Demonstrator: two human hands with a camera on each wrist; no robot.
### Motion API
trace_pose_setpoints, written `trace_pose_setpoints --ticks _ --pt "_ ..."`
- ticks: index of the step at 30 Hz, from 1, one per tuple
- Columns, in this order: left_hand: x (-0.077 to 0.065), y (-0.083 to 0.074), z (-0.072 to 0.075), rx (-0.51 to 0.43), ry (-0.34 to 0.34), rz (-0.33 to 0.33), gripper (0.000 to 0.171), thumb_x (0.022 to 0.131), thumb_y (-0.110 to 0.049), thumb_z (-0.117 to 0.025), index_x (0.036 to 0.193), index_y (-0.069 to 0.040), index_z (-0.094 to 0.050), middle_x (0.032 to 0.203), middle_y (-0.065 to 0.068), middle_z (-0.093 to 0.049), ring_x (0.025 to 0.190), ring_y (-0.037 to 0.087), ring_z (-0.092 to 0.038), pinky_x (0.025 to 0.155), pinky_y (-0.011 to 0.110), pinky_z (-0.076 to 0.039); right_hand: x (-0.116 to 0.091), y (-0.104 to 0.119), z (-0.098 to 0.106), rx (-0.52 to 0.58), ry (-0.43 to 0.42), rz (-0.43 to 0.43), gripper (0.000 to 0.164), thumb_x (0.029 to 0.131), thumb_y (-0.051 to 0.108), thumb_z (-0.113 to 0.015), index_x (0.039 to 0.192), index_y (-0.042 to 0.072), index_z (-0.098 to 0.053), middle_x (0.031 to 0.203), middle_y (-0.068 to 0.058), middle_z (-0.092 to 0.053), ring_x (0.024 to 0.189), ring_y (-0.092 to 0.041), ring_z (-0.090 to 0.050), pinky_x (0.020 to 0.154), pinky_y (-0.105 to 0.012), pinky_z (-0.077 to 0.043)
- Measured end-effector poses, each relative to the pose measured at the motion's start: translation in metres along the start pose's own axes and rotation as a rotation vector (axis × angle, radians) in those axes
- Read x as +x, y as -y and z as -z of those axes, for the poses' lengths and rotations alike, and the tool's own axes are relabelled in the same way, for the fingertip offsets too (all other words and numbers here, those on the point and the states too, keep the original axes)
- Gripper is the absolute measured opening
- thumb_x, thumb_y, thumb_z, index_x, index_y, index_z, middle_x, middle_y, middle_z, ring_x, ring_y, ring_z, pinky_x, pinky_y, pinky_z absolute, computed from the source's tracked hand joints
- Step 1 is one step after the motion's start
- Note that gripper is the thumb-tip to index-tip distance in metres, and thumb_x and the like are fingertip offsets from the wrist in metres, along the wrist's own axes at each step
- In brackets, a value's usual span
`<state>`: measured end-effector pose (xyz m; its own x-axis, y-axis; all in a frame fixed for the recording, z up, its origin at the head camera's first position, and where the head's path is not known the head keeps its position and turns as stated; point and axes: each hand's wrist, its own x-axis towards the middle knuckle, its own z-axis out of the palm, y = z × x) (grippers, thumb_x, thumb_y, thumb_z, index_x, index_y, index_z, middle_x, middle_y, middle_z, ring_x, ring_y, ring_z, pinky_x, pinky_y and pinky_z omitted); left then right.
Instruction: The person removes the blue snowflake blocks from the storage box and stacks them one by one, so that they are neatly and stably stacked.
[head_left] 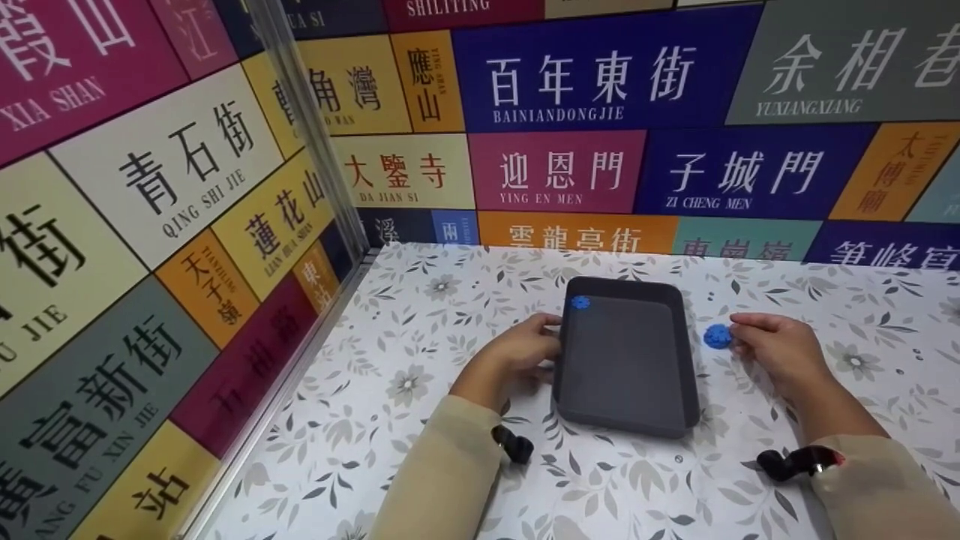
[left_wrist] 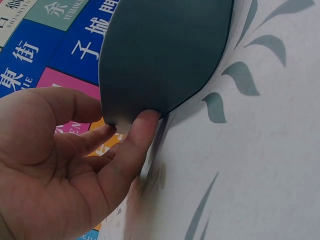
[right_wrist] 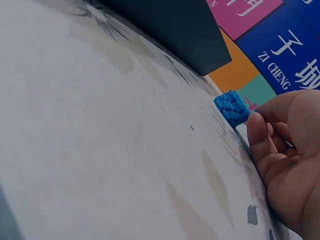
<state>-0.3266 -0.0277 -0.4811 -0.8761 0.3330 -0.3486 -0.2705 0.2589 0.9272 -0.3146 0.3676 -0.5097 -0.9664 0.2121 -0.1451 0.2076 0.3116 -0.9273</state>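
Observation:
A dark grey rectangular tray lies on the table, with a small blue snowflake-shaped disc in its far left corner. My left hand holds the tray's left side; in the left wrist view its fingertips are at the tray wall. To the right of the tray, my right hand pinches a short stack of blue snowflake discs between thumb and fingers. The right wrist view shows the stack from the side, its toothed edges layered, low over the tabletop.
The table has a white cloth printed with grey leaves and flowers. Behind it stands a wall of coloured place-name panels, and another such wall runs along the left side. Each sleeve cuff carries a black wrist camera.

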Motion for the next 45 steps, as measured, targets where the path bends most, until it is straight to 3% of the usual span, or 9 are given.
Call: trace_pose_setpoints --ticks 12,16,20,23,34,39,45 --pt "0.001 -0.001 -0.001 -0.041 -0.020 0.042 0.058 0.096 -0.007 -0.063 0.151 -0.020 -0.054 0.131 0.005 -0.069 0.111 0.023 -0.071 0.077 0.036 -0.061 -0.003 0.007 -0.004 0.037 -0.044 -0.019 0.047 0.104 0.035 -0.069 0.143 0.007 -0.065 0.096 0.022 -0.071 0.084 -0.001 -0.066 0.075 -0.018 -0.061" --pt "0.000 0.000 -0.001 -0.034 -0.016 0.034 0.058 0.097 -0.008 -0.063 0.153 -0.019 -0.053 0.131 0.005 -0.069 0.110 0.023 -0.071 0.075 0.036 -0.061 -0.010 0.018 -0.011 0.137 -0.059 0.032 0.034 0.102 0.032 -0.073 0.130 0.012 -0.073 0.095 0.019 -0.073 0.080 -0.002 -0.067 0.073 -0.016 -0.061" --pt "0.000 -0.001 -0.001 -0.019 -0.005 0.018 0.057 0.098 -0.009 -0.063 0.153 -0.017 -0.052 0.134 0.007 -0.067 0.110 0.023 -0.072 0.074 0.036 -0.062 -0.020 0.032 -0.020 0.323 -0.033 0.101 0.016 0.099 0.023 -0.078 0.113 0.016 -0.080 0.091 0.012 -0.075 0.075 -0.007 -0.068 0.067 -0.017 -0.061" --pt "0.001 -0.002 -0.001 -0.006 0.005 0.003 0.058 0.097 -0.007 -0.060 0.154 -0.015 -0.050 0.137 0.010 -0.066 0.110 0.024 -0.072 0.075 0.036 -0.064 -0.026 0.041 -0.028 0.404 -0.004 0.135 0.012 0.097 0.020 -0.080 0.109 0.016 -0.081 0.091 0.008 -0.075 0.074 -0.008 -0.068 0.066 -0.019 -0.061" --pt "-0.001 -0.005 0.003 0.083 0.018 -0.035 0.063 0.092 -0.004 -0.052 0.155 -0.012 -0.049 0.137 0.014 -0.064 0.107 0.022 -0.071 0.074 0.036 -0.065 -0.036 0.065 -0.057 0.360 0.009 0.218 0.016 0.097 0.017 -0.080 0.110 0.008 -0.080 0.084 0.006 -0.075 0.068 -0.008 -0.066 0.061 -0.020 -0.061" --pt "-0.001 -0.005 0.003 0.085 0.027 -0.036 0.064 0.092 -0.004 -0.052 0.156 -0.011 -0.048 0.138 0.015 -0.064 0.108 0.022 -0.071 0.074 0.036 -0.065 -0.039 0.082 -0.066 0.456 0.041 0.257 0.006 0.097 0.010 -0.078 0.102 0.011 -0.082 0.085 0.004 -0.075 0.069 -0.009 -0.067 0.062 -0.020 -0.061" --pt "0.000 -0.002 0.002 0.098 0.010 -0.039 0.064 0.091 -0.004 -0.054 0.155 -0.012 -0.050 0.140 0.015 -0.063 0.112 0.024 -0.071 0.082 0.038 -0.067 -0.037 0.105 -0.079 0.570 0.096 0.228 0.008 0.098 0.007 -0.075 0.099 0.012 -0.082 0.084 0.003 -0.075 0.071 -0.011 -0.068 0.066 -0.021 -0.062"
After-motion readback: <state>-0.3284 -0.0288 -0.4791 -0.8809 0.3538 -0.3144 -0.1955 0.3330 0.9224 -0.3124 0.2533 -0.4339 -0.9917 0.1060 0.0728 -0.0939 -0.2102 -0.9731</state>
